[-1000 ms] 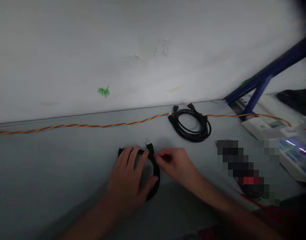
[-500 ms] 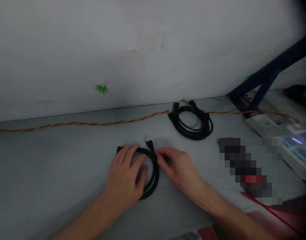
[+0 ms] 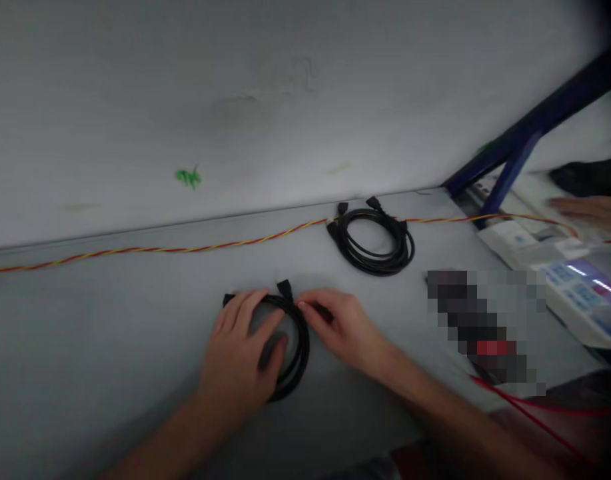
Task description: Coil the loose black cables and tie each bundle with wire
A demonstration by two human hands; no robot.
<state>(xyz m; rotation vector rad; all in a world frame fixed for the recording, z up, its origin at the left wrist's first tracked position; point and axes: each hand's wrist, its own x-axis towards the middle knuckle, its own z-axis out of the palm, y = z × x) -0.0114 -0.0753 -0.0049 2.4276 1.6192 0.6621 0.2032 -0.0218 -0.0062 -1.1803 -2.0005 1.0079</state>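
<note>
A left hand (image 3: 235, 350) lies spread over a black cable coil (image 3: 304, 343), well forward of the back edge of the desk (image 3: 110, 313); the right hand (image 3: 348, 327) pinches its fingertips together beside a plug (image 3: 284, 289), any grip unclear. Seemingly mid-arranging, the coil next calls for steady pinning.

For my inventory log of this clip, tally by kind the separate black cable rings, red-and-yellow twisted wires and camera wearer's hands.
Black cable rings: 2 (near ring, far ring)
Twisted wire: 1
Wearer's hands: 2 (left hand, right hand)
Total: 5
</note>
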